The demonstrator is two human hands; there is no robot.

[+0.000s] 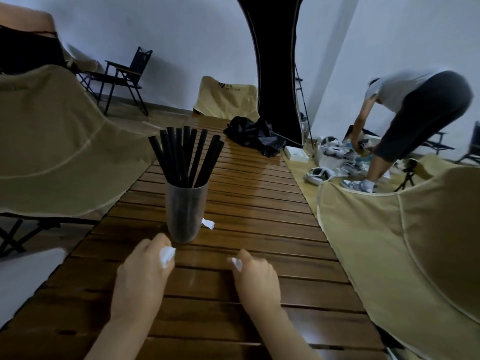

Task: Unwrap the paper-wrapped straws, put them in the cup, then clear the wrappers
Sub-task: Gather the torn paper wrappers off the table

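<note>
Wrappers in both hands, near the cup.
Left hand grips a crumpled wad; right hand pinches a scrap. Flimsy paper, best bunched whole.

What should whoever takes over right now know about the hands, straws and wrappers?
Left hand: holds a crumpled white wrapper just in front of the cup.
Right hand: pinches a smaller wrapper scrap above the slatted wooden table.
Black straws: all unwrapped, standing in the translucent cup at table centre.
Done: unwrapping and loading the cup, as far as the view shows.
Left: one loose wrapper piece lies on the table right of the cup; pick it up, then clear all wrappers away.
</note>
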